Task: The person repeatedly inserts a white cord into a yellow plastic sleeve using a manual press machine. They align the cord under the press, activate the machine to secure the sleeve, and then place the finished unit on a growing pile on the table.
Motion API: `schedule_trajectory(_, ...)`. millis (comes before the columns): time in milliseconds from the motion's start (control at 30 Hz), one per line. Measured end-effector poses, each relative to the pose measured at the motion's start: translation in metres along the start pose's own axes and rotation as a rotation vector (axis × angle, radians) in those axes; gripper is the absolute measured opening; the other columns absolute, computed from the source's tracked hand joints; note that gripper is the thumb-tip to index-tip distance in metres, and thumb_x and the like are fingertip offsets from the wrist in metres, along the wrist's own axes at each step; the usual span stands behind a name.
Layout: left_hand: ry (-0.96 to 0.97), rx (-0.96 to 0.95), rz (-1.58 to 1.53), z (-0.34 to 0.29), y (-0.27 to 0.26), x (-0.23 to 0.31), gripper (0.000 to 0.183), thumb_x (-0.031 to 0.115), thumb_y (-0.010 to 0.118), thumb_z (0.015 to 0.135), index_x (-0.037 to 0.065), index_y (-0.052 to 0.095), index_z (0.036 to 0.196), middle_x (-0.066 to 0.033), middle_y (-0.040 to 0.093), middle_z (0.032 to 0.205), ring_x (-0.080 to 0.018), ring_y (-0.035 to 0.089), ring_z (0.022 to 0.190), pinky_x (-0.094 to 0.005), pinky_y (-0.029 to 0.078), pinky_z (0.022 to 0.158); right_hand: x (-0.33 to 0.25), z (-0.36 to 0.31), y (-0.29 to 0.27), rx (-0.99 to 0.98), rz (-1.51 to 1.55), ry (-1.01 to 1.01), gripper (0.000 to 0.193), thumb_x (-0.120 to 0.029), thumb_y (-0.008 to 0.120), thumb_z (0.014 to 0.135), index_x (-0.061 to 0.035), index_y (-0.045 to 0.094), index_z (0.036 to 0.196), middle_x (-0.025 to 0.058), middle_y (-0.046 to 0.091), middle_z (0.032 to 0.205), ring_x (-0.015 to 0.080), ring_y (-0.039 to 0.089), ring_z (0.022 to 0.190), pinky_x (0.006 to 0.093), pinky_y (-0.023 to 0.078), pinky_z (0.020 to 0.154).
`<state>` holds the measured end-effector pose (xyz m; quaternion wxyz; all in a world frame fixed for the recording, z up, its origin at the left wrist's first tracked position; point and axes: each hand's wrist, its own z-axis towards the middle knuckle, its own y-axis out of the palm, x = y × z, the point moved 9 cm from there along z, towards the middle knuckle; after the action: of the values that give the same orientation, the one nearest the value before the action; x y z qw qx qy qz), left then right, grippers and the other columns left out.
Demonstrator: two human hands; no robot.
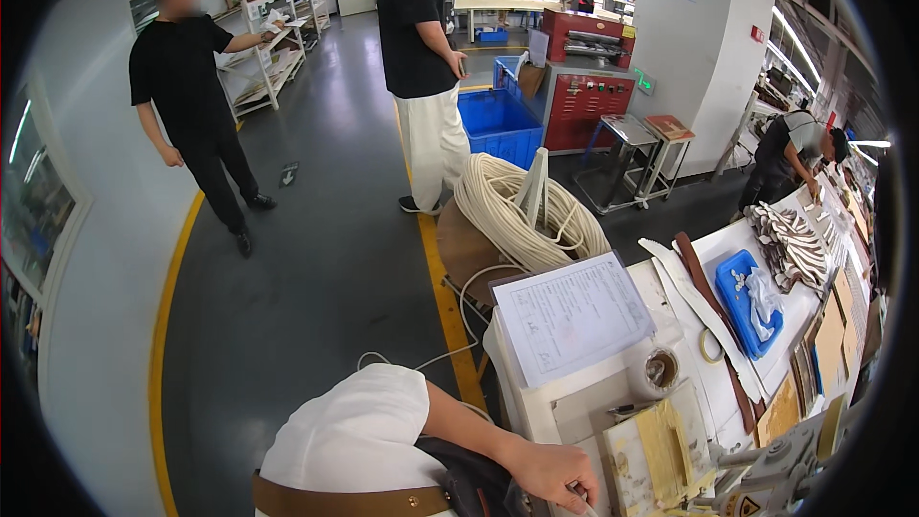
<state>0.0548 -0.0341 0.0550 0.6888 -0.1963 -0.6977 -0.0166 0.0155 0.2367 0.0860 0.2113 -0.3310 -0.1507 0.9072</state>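
The left hand point(551, 471) could knock the taped white block point(656, 445) at its three o'clock, because the two sit near each other; the tape roll point(657, 373), at its one o'clock, could topple if the block is jostled. The bare forearm point(469, 424) enters from ten o'clock, knuckles uppermost. The fingers pinch a small dark piece point(577, 490), kind unclear, at the view's half-past-five. The right hand is out of view.

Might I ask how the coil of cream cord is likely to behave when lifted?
The coil of cream cord would probably sag, since its loops bend and spread loosely. With so many layers, it is likely heavy to lift whole. It may also catch on the white post standing up among the loops.
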Motion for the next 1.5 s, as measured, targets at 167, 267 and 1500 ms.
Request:
schedule_trajectory(167, 0.042, -0.024, -0.062, 0.002, 0.005, -0.007, 0.035, 0.035, 0.067, 0.101, 0.004, 0.076, 0.114, -0.008, 0.074, 0.084, -0.0181, 0.066, 0.07, -0.0365, 0.05, 0.065, 0.054, -0.028, 0.013, 0.266, 0.984, 0.708, 0.013, 0.001, 0.072, 0.09, 0.0001, 0.067, 0.102, 0.0119, 0.068, 0.09, 0.0225, 0.065, 0.078, 0.0359, 0.058, 0.068)
schedule_trajectory(267, 0.143, 0.013, -0.253, 0.01, 0.006, -0.012, 0.027, 0.022, 0.07, 0.093, 0.0, 0.072, 0.106, -0.0076, 0.073, 0.082, -0.0164, 0.065, 0.069, -0.0335, 0.05, 0.065, 0.013, -0.004, 0.003, 0.125, 0.366, 0.213, 0.011, 0.001, 0.071, 0.09, 0.0001, 0.067, 0.1, 0.0115, 0.068, 0.09, 0.0222, 0.066, 0.079, 0.0351, 0.057, 0.067)
schedule_trajectory(1500, -0.095, 0.236, 0.021, 0.018, -0.058, -0.044, 0.013, 0.008, 0.073, 0.095, -0.001, 0.076, 0.104, -0.0035, 0.066, 0.087, -0.005, 0.057, 0.067, -0.02, 0.045, 0.057, 0.057, -0.017, 0.091, -0.031, 0.901, 0.961, 0.031, -0.021, 0.055, 0.109, 0.0035, 0.067, 0.123, 0.0108, 0.072, 0.093, 0.0112, 0.059, 0.066, 0.0268, 0.048, 0.059)
